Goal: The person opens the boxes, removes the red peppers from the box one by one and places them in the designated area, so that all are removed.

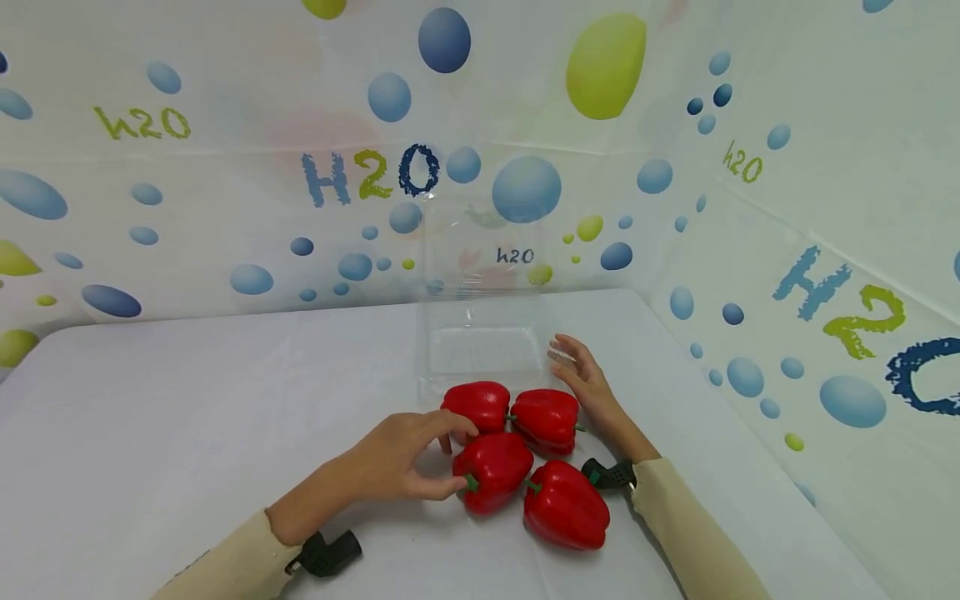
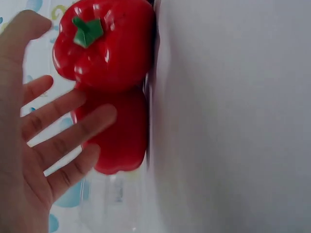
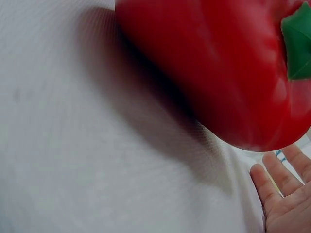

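Several shiny red bell peppers lie grouped on the white table. My left hand (image 1: 397, 457) reaches in from the left, thumb and fingers spread beside the near-left bell pepper (image 1: 495, 472), whose green stem points toward the thumb. In the left wrist view the spread fingers (image 2: 73, 138) pass in front of another bell pepper (image 2: 124, 128); contact cannot be told. My right hand (image 1: 588, 385), fingers loosely bent, is by the right front corner of a clear plastic clamshell container (image 1: 483, 350). Close to that wrist lie the far-right bell pepper (image 1: 546, 419) and the near-right bell pepper (image 1: 567, 506).
The container's transparent lid (image 1: 480, 242) stands raised at the back, against a white curtain (image 1: 225, 217) printed with blue and green drops. White table surface (image 1: 187, 417) extends to the left. A dark wrist device (image 1: 330, 553) is on the left sleeve's edge.
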A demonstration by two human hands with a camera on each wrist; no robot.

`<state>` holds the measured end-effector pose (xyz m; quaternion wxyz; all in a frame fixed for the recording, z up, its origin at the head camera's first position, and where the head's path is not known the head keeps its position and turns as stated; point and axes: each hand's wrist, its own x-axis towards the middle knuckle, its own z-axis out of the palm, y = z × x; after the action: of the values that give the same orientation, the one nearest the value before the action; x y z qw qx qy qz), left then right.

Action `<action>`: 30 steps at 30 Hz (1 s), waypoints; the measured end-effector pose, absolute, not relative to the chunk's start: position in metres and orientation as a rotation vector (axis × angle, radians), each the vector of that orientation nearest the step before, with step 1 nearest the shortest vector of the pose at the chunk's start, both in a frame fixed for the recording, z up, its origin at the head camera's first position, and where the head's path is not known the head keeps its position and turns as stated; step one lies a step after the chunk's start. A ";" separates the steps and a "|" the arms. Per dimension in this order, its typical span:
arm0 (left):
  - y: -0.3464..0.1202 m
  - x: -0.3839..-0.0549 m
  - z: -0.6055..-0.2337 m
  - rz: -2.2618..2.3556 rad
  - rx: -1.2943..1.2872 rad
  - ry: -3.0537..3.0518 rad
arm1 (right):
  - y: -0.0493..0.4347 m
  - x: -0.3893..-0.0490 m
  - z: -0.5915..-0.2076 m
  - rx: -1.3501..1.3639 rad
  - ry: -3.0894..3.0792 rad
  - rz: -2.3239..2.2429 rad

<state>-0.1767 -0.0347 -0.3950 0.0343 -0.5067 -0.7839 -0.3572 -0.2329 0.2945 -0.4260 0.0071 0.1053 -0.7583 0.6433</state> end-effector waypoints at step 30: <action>-0.079 -0.243 -0.380 -1.226 -0.981 -2.500 | 0.307 -0.256 -0.392 0.444 -2.724 1.492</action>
<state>-0.2432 -0.0791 -0.3804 0.0943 -0.3307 -0.8431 -0.4135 -0.2559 0.3072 -0.3924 0.0024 0.1415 -0.8682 0.4755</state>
